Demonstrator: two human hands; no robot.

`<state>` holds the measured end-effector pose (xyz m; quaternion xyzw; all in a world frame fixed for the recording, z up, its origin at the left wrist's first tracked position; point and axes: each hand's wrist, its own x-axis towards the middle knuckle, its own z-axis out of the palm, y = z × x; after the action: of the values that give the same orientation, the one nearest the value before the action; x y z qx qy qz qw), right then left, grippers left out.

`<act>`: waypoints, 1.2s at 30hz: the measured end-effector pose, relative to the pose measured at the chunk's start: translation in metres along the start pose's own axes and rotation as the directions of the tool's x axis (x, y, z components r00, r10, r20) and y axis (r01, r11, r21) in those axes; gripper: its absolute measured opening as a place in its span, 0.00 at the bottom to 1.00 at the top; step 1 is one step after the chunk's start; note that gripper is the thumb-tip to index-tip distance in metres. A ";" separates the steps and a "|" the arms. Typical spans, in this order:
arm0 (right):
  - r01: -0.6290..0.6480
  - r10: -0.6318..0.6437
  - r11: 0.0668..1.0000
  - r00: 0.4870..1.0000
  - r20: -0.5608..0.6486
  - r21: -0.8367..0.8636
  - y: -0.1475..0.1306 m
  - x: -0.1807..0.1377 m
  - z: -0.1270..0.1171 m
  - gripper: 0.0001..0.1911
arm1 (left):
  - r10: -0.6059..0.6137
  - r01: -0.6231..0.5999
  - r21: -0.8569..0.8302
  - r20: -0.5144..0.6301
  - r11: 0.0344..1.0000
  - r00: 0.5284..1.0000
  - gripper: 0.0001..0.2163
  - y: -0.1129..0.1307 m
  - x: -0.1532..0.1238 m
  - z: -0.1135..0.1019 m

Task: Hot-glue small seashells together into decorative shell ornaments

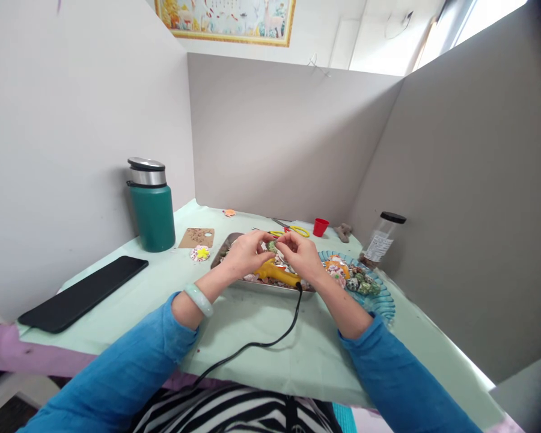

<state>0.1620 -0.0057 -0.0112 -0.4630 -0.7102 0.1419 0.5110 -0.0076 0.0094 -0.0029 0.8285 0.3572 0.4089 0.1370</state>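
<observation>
My left hand (247,251) and my right hand (301,255) meet over a metal tray (258,286). Between their fingertips is a small green speckled piece (272,246), which both hands pinch. Its exact kind is too small to make out, and the fingers cover part of it. Below the hands a yellow glue gun (277,275) lies in the tray, its black cord (270,344) running toward me over the table edge. Many small pale and coloured bits fill the tray around it.
Right of the tray, a blue plate (390,307) holds decorated pieces and green lumps. Behind are yellow-handled scissors (301,231), a red cup (321,227) and a clear jar (381,240). At left stand a green bottle (152,216), a brown card (193,238) and a black slab (83,293). Grey partitions enclose the table.
</observation>
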 end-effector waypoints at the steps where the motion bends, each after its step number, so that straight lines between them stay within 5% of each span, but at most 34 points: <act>1: 0.009 -0.009 1.000 1.000 -0.003 0.004 0.000 0.000 0.000 0.05 | 0.006 -0.006 0.004 -0.004 1.000 1.000 0.13 -0.001 0.000 0.000; 17: 0.225 -0.223 0.942 0.974 0.035 -0.247 0.000 0.000 -0.004 0.06 | 0.092 -0.088 0.070 -0.047 0.994 0.995 0.12 -0.005 -0.001 0.003; 24: 0.097 -0.114 0.950 0.993 -0.040 -0.298 0.007 0.004 -0.008 0.05 | 0.063 -0.061 0.044 -0.055 0.997 0.997 0.11 -0.002 -0.001 0.001; 36: -0.117 0.116 0.993 0.992 0.040 0.014 -0.003 0.006 -0.008 0.05 | 0.052 -0.052 -0.031 0.020 0.998 0.998 0.14 -0.003 -0.001 0.003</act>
<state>0.1676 -0.0048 -0.0024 -0.4965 -0.6907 0.1862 0.4916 -0.0072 0.0113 -0.0072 0.8395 0.3278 0.4091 0.1426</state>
